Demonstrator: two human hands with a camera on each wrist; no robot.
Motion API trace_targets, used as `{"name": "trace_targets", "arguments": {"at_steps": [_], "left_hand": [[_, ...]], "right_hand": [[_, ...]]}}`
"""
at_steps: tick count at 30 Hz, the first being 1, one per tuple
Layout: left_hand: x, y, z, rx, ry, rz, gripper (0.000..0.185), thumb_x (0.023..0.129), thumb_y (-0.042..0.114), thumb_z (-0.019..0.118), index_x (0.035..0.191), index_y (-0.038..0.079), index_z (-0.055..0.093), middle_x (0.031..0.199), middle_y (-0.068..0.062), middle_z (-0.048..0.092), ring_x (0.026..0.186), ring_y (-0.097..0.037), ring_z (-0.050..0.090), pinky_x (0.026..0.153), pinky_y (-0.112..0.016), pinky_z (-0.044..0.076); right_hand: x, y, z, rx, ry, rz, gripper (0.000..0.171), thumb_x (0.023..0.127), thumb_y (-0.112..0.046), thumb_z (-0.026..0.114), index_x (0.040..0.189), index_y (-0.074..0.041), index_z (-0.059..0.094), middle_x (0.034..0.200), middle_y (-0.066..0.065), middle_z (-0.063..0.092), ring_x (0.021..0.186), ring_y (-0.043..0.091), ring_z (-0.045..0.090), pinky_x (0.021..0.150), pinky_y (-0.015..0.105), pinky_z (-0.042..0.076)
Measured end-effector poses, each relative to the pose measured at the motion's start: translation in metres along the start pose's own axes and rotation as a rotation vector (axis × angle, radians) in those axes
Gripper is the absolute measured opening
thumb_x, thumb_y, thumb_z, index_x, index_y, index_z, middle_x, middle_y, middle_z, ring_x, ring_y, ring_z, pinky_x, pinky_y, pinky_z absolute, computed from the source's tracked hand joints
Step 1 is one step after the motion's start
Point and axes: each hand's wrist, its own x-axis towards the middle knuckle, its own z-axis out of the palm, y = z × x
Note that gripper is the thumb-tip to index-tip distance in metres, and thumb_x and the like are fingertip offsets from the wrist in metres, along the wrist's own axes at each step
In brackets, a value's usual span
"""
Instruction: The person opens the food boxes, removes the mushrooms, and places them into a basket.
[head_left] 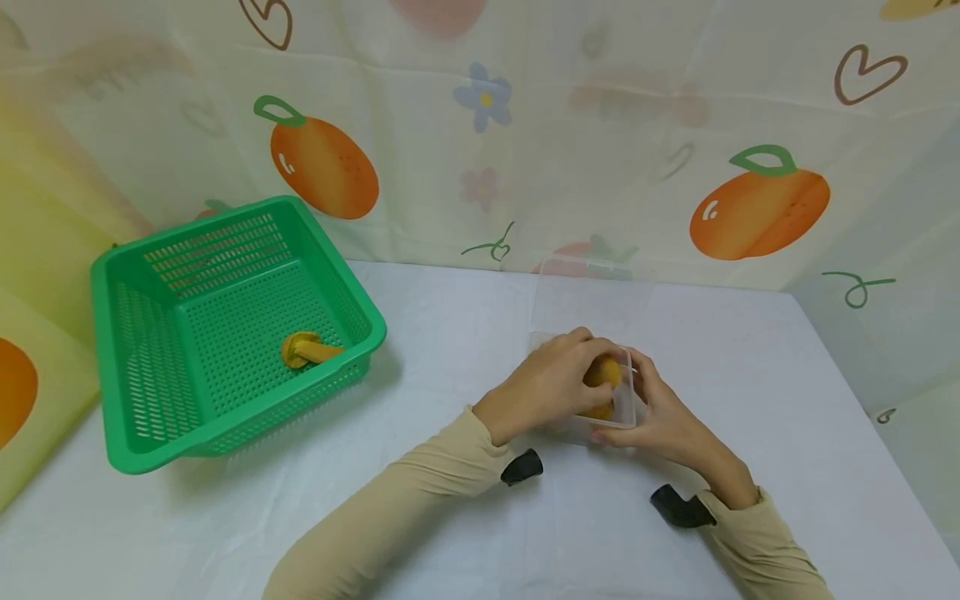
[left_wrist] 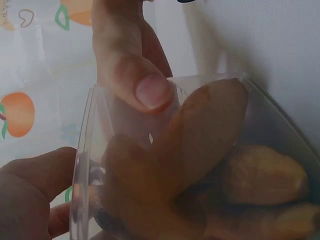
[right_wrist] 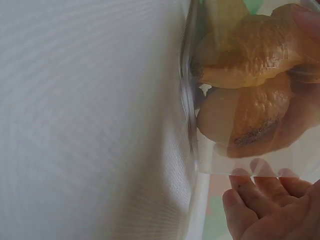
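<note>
A small clear plastic box (head_left: pixel 626 414) is held on the white-clothed bench (head_left: pixel 750 367) between both hands. The left hand (head_left: pixel 543 385) is curled over its open top, fingers on a yellow-brown, wrinkled mushroom-shaped piece (head_left: pixel 602 372); the right hand (head_left: pixel 663 417) is clasped against the box's side. Another such piece (head_left: pixel 307 350), possibly rubbery, is seen lying in the green perforated basket (head_left: pixel 150 367).
</note>
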Motion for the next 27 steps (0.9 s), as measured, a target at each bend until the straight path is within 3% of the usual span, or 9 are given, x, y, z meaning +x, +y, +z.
{"name": "trace_targets", "arguments": {"at_steps": [9, 16, 27], "left_hand": [[-0.007, -0.011, -0.011, -0.028, -0.036, 0.049, 0.030, 0.090, 0.020, 0.068, 0.118, 0.011, 0.062, 0.107, 0.002, 0.063, 0.087, -0.009, 0.055, 0.077, -0.020, 0.045], [-0.008, -0.015, -0.014, -0.047, -0.044, 0.042, 0.031, 0.088, 0.028, 0.076, 0.101, 0.009, 0.055, 0.089, 0.001, 0.060, 0.077, -0.010, 0.055, 0.064, -0.013, 0.043], [-0.012, -0.018, -0.022, -0.081, -0.089, 0.057, 0.034, 0.091, 0.020, 0.071, 0.122, 0.006, 0.068, 0.115, -0.003, 0.070, 0.088, -0.010, 0.057, 0.071, -0.014, 0.046]], "right_hand": [[0.000, 0.001, 0.001, -0.015, 0.009, -0.019, 0.102, 0.074, -0.016, 0.088, 0.149, -0.003, 0.020, 0.152, 0.019, 0.033, 0.146, 0.043, 0.024, 0.116, 0.068, 0.018], [-0.001, -0.002, 0.000, -0.033, 0.000, 0.030, 0.105, 0.075, -0.020, 0.087, 0.151, -0.002, 0.016, 0.157, 0.024, 0.022, 0.146, 0.053, 0.020, 0.112, 0.072, 0.021], [0.000, -0.002, 0.002, -0.029, 0.009, -0.025, 0.102, 0.075, -0.016, 0.087, 0.150, -0.002, 0.018, 0.151, 0.021, 0.033, 0.146, 0.048, 0.023, 0.112, 0.072, 0.020]]}}
